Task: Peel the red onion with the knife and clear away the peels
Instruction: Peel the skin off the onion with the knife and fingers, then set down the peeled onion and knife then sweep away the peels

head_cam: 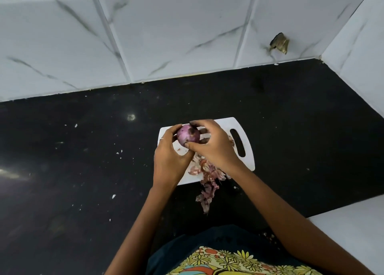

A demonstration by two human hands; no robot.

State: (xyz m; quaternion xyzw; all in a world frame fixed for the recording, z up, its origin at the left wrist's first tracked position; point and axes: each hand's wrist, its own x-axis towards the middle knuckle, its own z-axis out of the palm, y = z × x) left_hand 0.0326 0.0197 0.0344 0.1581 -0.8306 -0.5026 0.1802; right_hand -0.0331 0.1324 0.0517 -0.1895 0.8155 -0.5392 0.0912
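A red onion (187, 135), purple with dark smudges, is held just above the white cutting board (248, 150). My left hand (169, 152) grips it from the left side, a ring on one finger. My right hand (214, 143) curls over it from the right, thumb and fingertips pinching its surface. A heap of pinkish onion peels (207, 177) lies on the board's near edge and spills onto the black counter (83, 160). No knife is visible.
The board has a slot handle (238, 142) on its right. Small white flecks dot the counter. White marbled tiles form the back wall (166, 35) and a side wall at right. A white ledge (353, 233) sits at the near right.
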